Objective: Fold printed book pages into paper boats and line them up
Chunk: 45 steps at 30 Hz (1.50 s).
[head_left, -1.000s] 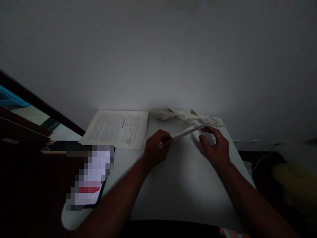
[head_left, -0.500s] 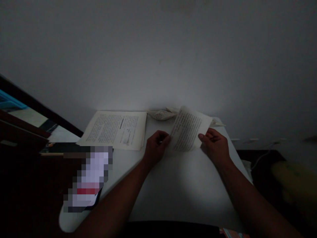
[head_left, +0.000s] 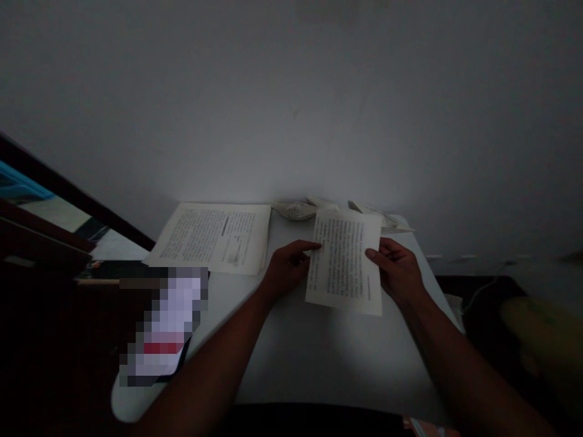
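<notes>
A printed sheet of paper [head_left: 345, 267] is held upright, slightly tilted, above the white table. My right hand [head_left: 398, 267] grips its right edge, thumb on the front and fingers behind. At the left edge, my left hand [head_left: 291, 264] is closed on the sheet, with the index fingertip lying over its front; its thumb is partly hidden. Behind the sheet, along the wall, lie folded paper shapes like small boats: one on the left [head_left: 294, 210] and another on the right [head_left: 382, 220]. A stack of printed pages [head_left: 212, 237] rests to the left of my hands.
A phone [head_left: 170, 328] with a blurred-out screen lies at the left edge of the white table [head_left: 337, 370]. The wall [head_left: 291, 121] stands directly behind the table. A dark slanted bar [head_left: 77, 191] is at the left, and a yellowish object [head_left: 542, 334] sits low on the right.
The sheet has turned from a slant to nearly upright and come lower, towards me. My left index finger has stretched out onto its edge. More of the right folded paper shows.
</notes>
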Available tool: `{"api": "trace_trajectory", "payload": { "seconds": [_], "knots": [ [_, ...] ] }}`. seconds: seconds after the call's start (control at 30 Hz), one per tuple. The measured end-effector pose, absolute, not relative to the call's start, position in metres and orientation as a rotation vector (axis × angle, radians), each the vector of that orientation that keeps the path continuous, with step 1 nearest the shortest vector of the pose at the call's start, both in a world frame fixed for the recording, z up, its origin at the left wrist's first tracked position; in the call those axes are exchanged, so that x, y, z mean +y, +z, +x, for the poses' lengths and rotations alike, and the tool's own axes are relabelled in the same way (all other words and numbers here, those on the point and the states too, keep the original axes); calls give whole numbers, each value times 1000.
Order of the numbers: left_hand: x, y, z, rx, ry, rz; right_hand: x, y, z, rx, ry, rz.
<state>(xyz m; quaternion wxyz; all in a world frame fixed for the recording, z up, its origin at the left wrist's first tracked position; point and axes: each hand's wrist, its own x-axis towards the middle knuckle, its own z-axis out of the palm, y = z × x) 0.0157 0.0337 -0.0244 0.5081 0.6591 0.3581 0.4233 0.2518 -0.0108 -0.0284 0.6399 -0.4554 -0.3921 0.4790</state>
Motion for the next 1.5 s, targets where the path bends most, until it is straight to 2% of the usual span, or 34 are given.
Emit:
{"api": "trace_trajectory", "payload": {
  "seconds": [0.17,0.33,0.5,0.77,1.13,1.5],
  "knots": [
    [35,-28,18,781,1128,1613,-12,-24,249,-877,1083,-1049],
    [37,-19,13,875,1277,1607,-11,-24,253,-1000,850,-1135],
    [36,-14,10,934,1129,1500,-15,-23,255,-1260,634,-1174],
    [28,-19,12,866,894,1517,-25,-10,240,-1163,795,-1242],
    [27,-22,17,922,893,1365,-25,-23,242,-1067,1094,-1169],
    [32,-26,15,799,856,1218,-21,-20,244,-1041,1209,-1151]
  ]
}}
